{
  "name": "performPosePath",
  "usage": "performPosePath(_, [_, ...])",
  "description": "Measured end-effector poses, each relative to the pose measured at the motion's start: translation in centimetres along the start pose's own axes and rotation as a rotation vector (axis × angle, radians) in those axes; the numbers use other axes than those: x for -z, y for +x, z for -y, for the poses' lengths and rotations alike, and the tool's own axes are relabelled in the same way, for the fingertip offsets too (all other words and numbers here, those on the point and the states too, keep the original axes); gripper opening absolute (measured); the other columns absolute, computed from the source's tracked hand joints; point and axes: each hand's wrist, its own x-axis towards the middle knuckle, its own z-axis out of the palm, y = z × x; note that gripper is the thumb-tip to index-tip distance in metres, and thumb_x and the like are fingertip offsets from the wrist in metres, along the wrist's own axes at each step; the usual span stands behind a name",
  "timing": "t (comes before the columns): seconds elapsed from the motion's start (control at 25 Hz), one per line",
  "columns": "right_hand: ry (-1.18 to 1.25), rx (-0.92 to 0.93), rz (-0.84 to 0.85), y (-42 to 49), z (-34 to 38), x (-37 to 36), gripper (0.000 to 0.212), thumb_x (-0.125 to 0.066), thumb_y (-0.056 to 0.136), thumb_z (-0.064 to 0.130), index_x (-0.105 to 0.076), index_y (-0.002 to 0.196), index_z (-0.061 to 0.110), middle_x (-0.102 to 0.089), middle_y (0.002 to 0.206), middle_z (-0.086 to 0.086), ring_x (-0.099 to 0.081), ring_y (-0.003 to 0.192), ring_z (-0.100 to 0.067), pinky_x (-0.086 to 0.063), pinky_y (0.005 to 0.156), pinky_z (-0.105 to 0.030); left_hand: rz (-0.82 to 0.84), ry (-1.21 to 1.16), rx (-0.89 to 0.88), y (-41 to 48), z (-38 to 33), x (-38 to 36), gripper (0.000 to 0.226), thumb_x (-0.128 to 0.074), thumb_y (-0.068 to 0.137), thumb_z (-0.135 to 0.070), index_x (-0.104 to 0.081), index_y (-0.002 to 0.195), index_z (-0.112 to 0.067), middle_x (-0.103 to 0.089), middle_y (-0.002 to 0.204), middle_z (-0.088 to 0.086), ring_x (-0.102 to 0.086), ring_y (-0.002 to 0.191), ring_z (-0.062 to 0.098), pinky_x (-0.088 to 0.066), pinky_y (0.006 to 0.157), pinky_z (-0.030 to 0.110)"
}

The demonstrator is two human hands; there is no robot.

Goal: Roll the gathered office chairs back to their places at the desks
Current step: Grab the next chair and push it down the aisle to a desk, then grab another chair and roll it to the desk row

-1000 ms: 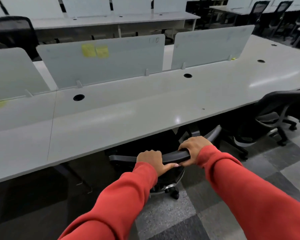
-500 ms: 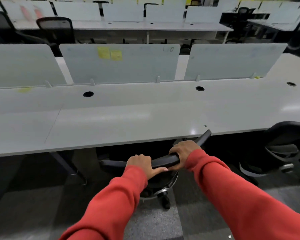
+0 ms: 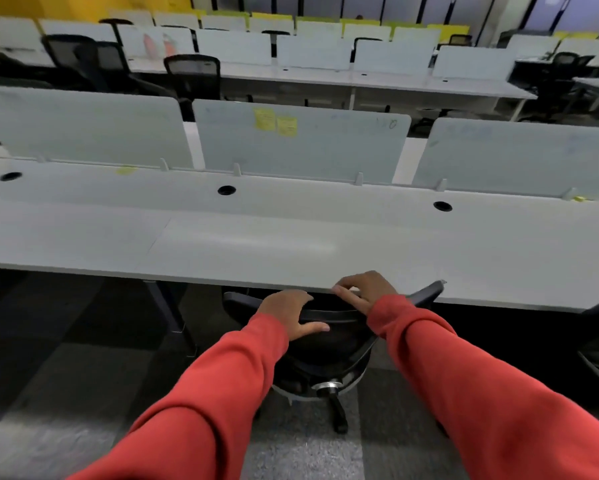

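Office chair: seat under desk, backrest at its edge. Left hand grips backrest; right hand rests slack-fingered. Parking seemingly complete; next: release, fetch another.

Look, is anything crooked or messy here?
Nothing looks spilled or broken. The only odd thing is the chair being tucked under the desk. It seems a little crooked, because the right end of its back pokes up past the desk edge while the left end sits lower.
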Motion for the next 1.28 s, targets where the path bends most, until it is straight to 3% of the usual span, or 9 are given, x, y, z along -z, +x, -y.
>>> performPosePath(0.16, [-0.025,0.09,-0.026,5.5,5.6,-2.1,0.033,-0.05,0.096,0.048,-0.068,0.115,0.027,-0.07,0.111,0.01,-0.063,0.103,-0.011,-0.047,0.094,-0.033,-0.203,-0.108,0.15,-3.0,7.9,2.3,0.089,-0.025,0.077,-0.078,-0.054,0.135,-0.017,-0.054,0.14,0.002,-0.047,0.13,0.019,-0.037,0.108,0.031])
performPosePath(0.28, [-0.026,0.219,-0.008,10.5,12.1,-4.7,0.031,-0.053,0.097,0.04,-0.064,0.121,0.026,-0.068,0.117,0.009,-0.061,0.107,-0.012,-0.044,0.098,-0.031,-0.239,-0.089,0.298,-6.7,15.1,4.7,0.064,-0.044,0.094,-0.057,-0.045,0.143,-0.016,-0.044,0.149,0.002,-0.039,0.137,0.017,-0.031,0.114,0.032])
performPosePath(0.44, [0.066,0.374,0.018,16.0,23.4,-9.5,0.028,-0.056,0.096,0.035,-0.064,0.12,0.022,-0.065,0.113,0.005,-0.059,0.105,-0.015,-0.045,0.097,-0.034,-0.335,-0.056,0.464,-12.8,23.1,8.0,0.055,-0.045,0.098,-0.045,-0.04,0.145,-0.017,-0.041,0.15,0.0,-0.04,0.137,0.017,-0.033,0.112,0.032])
performPosePath(0.6, [0.099,0.574,0.089,20.2,38.1,-14.3,0.028,-0.055,0.095,0.038,-0.063,0.118,0.024,-0.063,0.11,0.004,-0.059,0.103,-0.016,-0.048,0.093,-0.035,-0.436,-0.014,0.677,-21.5,31.0,11.7,0.053,-0.046,0.098,-0.043,-0.041,0.144,-0.017,-0.044,0.148,0.0,-0.046,0.132,0.018,-0.039,0.105,0.033])
performPosePath(0.8, [0.069,0.845,0.112,21.8,53.2,-19.1,0.034,-0.053,0.096,0.039,-0.061,0.123,0.02,-0.062,0.117,0.001,-0.058,0.107,-0.017,-0.046,0.092,-0.033,-0.497,0.085,0.9,-32.3,38.7,14.1,0.054,-0.045,0.098,-0.043,-0.041,0.145,-0.018,-0.039,0.152,-0.003,-0.04,0.136,0.014,-0.032,0.106,0.028])
performPosePath(1.0, [0.095,1.004,0.16,22.2,62.9,-24.2,0.03,-0.054,0.094,0.039,-0.062,0.118,0.023,-0.063,0.113,0.003,-0.057,0.109,-0.016,-0.046,0.094,-0.034,-0.564,0.052,1.084,-39.9,43.2,14.4,0.053,-0.052,0.095,-0.04,-0.048,0.14,-0.013,-0.045,0.148,0.004,-0.044,0.134,0.019,-0.034,0.106,0.031])
performPosePath(1.28, [0.097,1.187,0.264,23.0,72.1,-29.1,0.033,-0.057,0.093,0.037,-0.063,0.119,0.018,-0.064,0.113,-0.002,-0.058,0.109,-0.022,-0.046,0.094,-0.037,-0.571,0.048,1.275,-45.6,47.4,14.3,0.057,-0.048,0.096,-0.045,-0.043,0.143,-0.014,-0.041,0.151,0.004,-0.042,0.135,0.021,-0.037,0.108,0.035])
